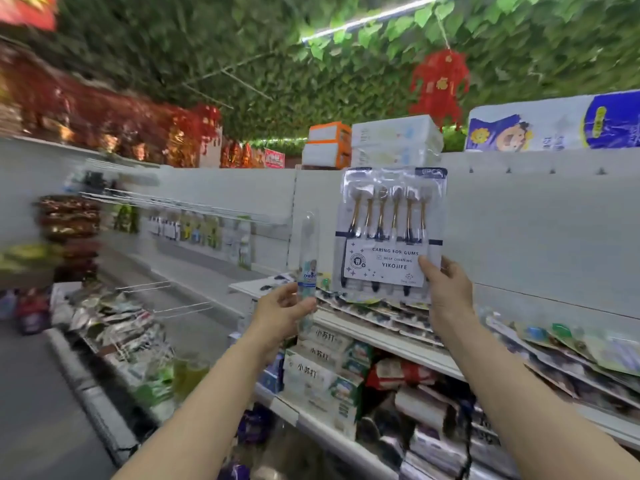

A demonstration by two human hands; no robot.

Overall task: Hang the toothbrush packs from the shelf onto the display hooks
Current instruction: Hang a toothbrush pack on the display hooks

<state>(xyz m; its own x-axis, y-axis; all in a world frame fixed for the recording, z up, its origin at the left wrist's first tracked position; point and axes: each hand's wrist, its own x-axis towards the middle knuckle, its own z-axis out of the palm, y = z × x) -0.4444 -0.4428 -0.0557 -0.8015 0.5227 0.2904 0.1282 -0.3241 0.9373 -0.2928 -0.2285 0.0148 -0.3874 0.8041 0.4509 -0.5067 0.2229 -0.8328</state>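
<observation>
toothbrush pack [393, 230]: clear blister, white card, navy bands, gold-black handles
lantern [440, 83]: red
ceiling leaves [242, 46]: green

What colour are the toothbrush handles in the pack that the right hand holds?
In the pack, handles are gold above, dark below; head view.

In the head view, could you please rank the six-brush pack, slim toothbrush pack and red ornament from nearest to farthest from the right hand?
1. Six-brush pack: gripped by the right hand.
2. Slim toothbrush pack: leftward, in the left hand.
3. Red ornament: high above, under the ceiling.
</observation>
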